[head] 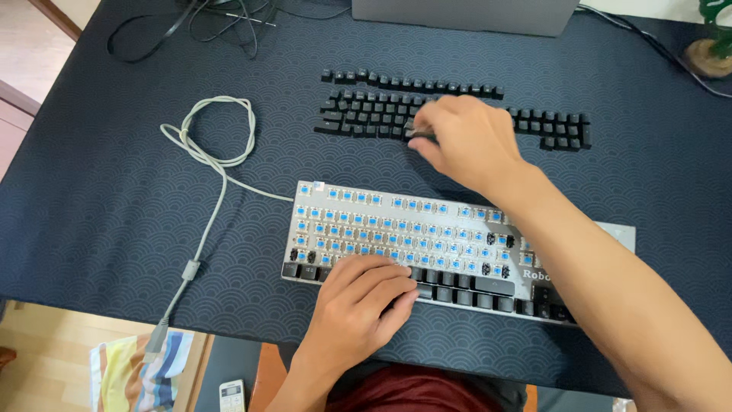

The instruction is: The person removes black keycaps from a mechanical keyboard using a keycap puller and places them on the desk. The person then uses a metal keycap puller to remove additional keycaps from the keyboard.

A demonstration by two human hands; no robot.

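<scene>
A silver keyboard lies on a dark mat with a wave pattern, most of its caps off so that rows of blue switches show; only the bottom rows nearest the person carry black caps. The left hand rests flat on that near edge, fingers loosely curled and spread over the black caps, pressing down rather than gripping anything. The right hand reaches beyond the keyboard to the loose black keycaps laid out in rows on the mat, and its thumb and fingertips are pinched together on one small black keycap at the edge of those rows. A grey cable runs from the keyboard's far left corner, loops on the mat and trails off the near edge. A grey laptop sits at the far side, with black wires beside it.
</scene>
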